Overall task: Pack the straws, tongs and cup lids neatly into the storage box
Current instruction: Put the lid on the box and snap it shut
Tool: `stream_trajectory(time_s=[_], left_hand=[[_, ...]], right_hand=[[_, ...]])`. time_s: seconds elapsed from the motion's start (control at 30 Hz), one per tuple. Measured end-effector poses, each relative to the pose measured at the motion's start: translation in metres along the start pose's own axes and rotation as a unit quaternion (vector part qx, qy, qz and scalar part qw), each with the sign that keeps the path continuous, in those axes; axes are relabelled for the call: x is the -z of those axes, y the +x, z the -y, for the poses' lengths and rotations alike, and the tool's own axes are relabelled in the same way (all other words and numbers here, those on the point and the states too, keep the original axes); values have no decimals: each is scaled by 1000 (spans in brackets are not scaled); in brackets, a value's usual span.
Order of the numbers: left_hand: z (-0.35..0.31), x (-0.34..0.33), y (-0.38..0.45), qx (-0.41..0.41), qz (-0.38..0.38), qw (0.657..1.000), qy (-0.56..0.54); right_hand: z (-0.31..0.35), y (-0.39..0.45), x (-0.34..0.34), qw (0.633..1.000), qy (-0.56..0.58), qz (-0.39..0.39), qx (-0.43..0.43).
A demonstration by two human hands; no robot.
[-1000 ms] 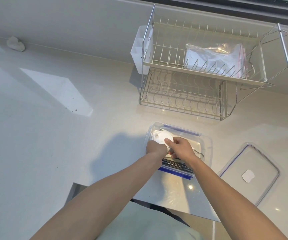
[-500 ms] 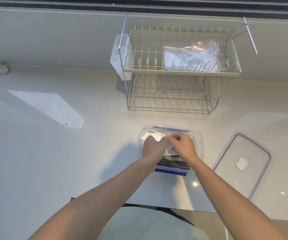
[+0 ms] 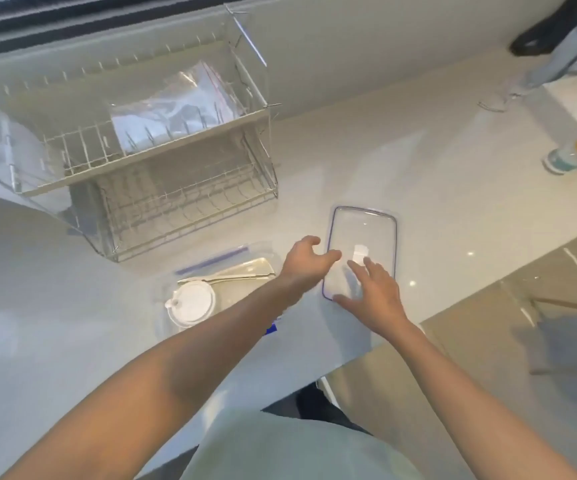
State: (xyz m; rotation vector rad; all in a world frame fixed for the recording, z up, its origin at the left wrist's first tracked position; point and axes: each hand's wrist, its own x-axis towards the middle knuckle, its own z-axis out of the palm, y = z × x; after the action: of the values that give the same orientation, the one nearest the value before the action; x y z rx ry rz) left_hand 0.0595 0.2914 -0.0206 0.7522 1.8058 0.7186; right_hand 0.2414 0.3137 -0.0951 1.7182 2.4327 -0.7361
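**Hands off the box, going for the lid**

Since half a second ago, when both your hands were down in the storage box [image 3: 217, 296], they've left it and swung right to the box lid [image 3: 363, 251]. My read: packing is done, closing is next.

Storage box sits on the counter [image 3: 418, 174], near the front edge, partly under your left forearm. Cup lids [image 3: 191, 303] are stacked at its left end. Tongs [image 3: 242, 273] lie along the far side. Straws: not visible now, forearm covers that part, so can't confirm them.

Left hand [image 3: 306, 261]: fingers spread and loosely curved, holding nothing, at the lid's left edge. Whether it touches the rim, can't tell. Right hand [image 3: 372, 289]: fingers splayed, holding nothing, over the lid's near end, thumb by the near-left corner. Contact unclear, frame is blurred.

Lid lies flat just right of the box, not yet lifted. White patch in its middle.

Room:
- Dish rack [image 3: 148, 161] stands close behind the box, plastic bag [image 3: 172, 102] on its upper tier. Keep the lid low and forward when you carry it across.
- Counter front edge is just beside the lid's near end. Don't drag it toward you.
- Open counter to the right. Bottle [image 3: 573, 155] well apart, no conflict.
- Watch the stacked lids' height. Could stop the lid seating.
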Motion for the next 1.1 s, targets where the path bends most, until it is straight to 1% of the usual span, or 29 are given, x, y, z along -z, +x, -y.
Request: stream_trajectory(time_s=[0.03, 0.1, 0.2, 0.3, 0.37, 0.43, 0.6, 0.67, 0.73, 0.8, 0.87, 0.97, 1.03, 1.1], left_hand=[[0, -12, 5, 15, 4, 1000, 11], [3, -33, 15, 41, 7, 998, 41], [11, -53, 28, 78, 14, 995, 61], [19, -68, 36, 96, 25, 992, 83], [24, -74, 39, 94, 19, 988, 119], [30, -75, 41, 95, 21, 987, 127], [43, -72, 43, 131, 45, 988, 73], [40, -69, 40, 108, 45, 992, 48], [32, -61, 35, 72, 55, 996, 27], [22, -49, 29, 52, 78, 996, -14], [14, -35, 24, 37, 99, 993, -59], [5, -14, 14, 23, 95, 988, -120], [-1, 1, 8, 8, 80, 985, -151], [-3, 17, 2, -15, 53, 982, -183]], right_hand=[[-13, -5, -5, 999, -30, 22, -4], [-35, -14, -17, 997, -44, 62, -15], [-54, -24, -30, 993, -72, 88, -20], [-62, -33, -36, 992, -104, 76, -7], [-66, -39, -37, 994, -99, 51, -1], [-67, -45, -37, 996, -78, 31, -8], [-64, -50, -33, 996, -73, 26, -54], [-64, -51, -28, 998, -49, 26, -43], [-63, -53, -21, 1000, -23, -3, -21], [-60, -55, -13, 996, 18, -85, -5], [-55, -55, -4, 984, 53, -170, -1], [-41, -49, 16, 959, 100, -265, 25], [-28, -44, 32, 949, 142, -277, 51], [-10, -40, 51, 944, 219, -242, 46]])
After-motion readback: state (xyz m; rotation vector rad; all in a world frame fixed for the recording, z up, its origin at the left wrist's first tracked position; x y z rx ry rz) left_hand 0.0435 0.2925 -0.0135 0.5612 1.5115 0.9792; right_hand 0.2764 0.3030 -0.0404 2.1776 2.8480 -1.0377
